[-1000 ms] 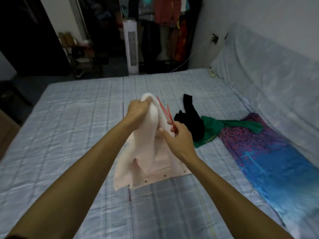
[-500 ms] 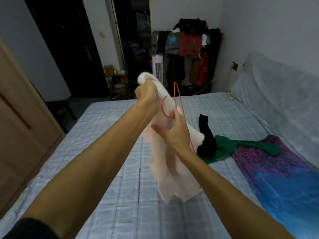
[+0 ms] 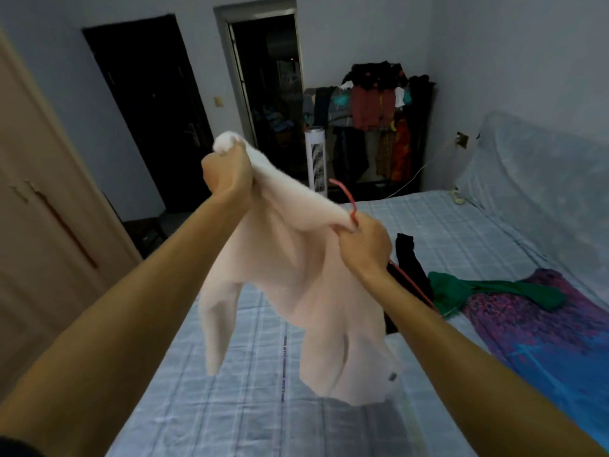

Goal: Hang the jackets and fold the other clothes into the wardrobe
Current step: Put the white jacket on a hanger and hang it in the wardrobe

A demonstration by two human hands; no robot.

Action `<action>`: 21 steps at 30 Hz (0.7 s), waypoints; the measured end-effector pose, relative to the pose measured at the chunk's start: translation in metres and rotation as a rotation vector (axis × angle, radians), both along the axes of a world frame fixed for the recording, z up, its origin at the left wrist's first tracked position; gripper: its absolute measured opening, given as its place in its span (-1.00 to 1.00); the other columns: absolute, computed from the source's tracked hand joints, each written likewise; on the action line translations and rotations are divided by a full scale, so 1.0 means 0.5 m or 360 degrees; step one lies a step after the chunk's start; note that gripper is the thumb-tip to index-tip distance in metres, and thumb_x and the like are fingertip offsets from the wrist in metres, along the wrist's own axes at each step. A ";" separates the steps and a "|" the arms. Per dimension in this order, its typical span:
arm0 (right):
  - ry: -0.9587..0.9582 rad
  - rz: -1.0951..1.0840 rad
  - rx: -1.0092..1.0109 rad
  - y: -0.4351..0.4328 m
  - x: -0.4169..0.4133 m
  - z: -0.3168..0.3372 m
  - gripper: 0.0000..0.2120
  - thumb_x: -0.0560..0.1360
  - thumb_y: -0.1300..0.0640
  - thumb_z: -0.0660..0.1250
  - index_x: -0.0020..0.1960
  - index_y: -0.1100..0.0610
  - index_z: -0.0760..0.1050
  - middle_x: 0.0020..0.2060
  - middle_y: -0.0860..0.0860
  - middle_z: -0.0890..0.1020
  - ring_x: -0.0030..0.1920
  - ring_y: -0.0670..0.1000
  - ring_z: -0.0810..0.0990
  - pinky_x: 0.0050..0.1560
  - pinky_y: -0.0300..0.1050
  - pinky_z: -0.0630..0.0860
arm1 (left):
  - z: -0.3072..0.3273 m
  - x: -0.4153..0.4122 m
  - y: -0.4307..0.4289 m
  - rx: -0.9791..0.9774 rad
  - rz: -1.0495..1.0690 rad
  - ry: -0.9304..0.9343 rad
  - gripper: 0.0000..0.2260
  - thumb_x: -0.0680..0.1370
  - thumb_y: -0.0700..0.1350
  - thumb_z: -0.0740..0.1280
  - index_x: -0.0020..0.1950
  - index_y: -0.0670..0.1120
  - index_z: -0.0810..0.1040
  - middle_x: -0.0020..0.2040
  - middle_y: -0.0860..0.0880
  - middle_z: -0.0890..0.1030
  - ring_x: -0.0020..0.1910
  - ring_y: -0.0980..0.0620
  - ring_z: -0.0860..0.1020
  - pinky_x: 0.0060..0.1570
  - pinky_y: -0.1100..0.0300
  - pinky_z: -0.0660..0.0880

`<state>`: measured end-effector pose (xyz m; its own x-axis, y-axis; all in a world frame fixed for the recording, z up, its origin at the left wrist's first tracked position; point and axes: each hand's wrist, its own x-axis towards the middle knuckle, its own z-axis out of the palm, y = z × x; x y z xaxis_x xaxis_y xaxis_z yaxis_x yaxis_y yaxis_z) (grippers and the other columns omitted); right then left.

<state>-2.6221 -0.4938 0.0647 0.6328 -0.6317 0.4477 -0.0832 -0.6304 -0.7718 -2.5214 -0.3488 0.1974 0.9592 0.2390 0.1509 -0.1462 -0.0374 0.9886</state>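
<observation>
A pale pink fleece jacket [image 3: 296, 285] hangs in the air over the bed. My left hand [image 3: 227, 174] is shut on its upper left edge, raised high. My right hand [image 3: 364, 242] grips the jacket's other shoulder together with a red wire hanger [image 3: 347, 201], whose hook sticks up above my fist and whose lower wire shows below my wrist. A black garment [image 3: 412, 262] and a green garment [image 3: 487, 290] lie on the bed to the right. The brown wardrobe door [image 3: 43, 225] is at the left.
The bed [image 3: 230, 407] has a light blue checked sheet; a purple-blue patterned cloth [image 3: 560, 331] lies at its right. A white tower fan [image 3: 316, 159] and a rack of hanging clothes [image 3: 375, 120] stand beyond the bed. Two dark doorways are at the back.
Both hands have lifted the jacket higher and spread it apart. My right hand now clamps the hanger and the jacket shoulder together. My view has tilted up and left.
</observation>
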 end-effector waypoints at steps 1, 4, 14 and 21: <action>-0.0031 0.0008 -0.0026 -0.005 0.001 0.024 -0.82 0.46 -0.03 0.35 -0.08 0.09 0.55 -0.19 0.04 0.60 -0.14 0.11 0.54 -0.26 -0.10 0.33 | -0.003 0.006 0.024 0.0117 0.0018 -0.0055 -0.62 0.48 0.06 0.30 0.13 -0.20 0.54 0.03 -0.19 0.62 -0.02 -0.16 0.61 0.02 -0.06 0.57; -0.0065 0.0052 -0.0099 -0.013 0.009 0.092 -0.81 0.45 -0.04 0.36 -0.06 0.07 0.59 -0.16 -0.02 0.63 -0.12 0.06 0.56 -0.25 -0.11 0.35 | -0.022 0.033 0.092 0.0461 0.0004 -0.0138 -0.70 0.38 0.04 0.28 -0.21 -0.20 0.59 -0.25 -0.21 0.64 -0.28 -0.17 0.63 -0.20 -0.06 0.62; 0.0080 0.0264 0.0116 0.104 0.064 0.077 -0.76 0.43 0.04 0.35 -0.39 0.02 0.42 -0.42 -0.09 0.51 -0.29 0.01 0.51 -0.37 -0.14 0.29 | -0.227 0.099 0.176 0.0499 -0.0353 0.0633 -0.82 0.49 -0.16 0.19 -0.01 -0.16 0.54 -0.26 -0.14 0.53 -0.44 -0.10 0.56 -0.43 0.14 0.55; 0.0205 0.0393 0.0233 0.187 0.100 0.005 -0.81 0.41 0.08 0.39 -0.36 0.01 0.46 -0.45 -0.13 0.50 -0.37 -0.08 0.49 -0.37 -0.19 0.35 | -0.250 0.148 0.134 0.0151 -0.0569 0.0706 -0.88 0.54 -0.15 0.22 -0.14 -0.14 0.51 -0.05 -0.18 0.59 -0.29 -0.06 0.47 -0.30 0.18 0.40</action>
<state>-2.5722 -0.4004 0.0671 0.8209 -0.5036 0.2694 -0.0446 -0.5268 -0.8488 -2.4474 -0.2815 0.0723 0.9543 -0.1066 -0.2791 0.2616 -0.1531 0.9530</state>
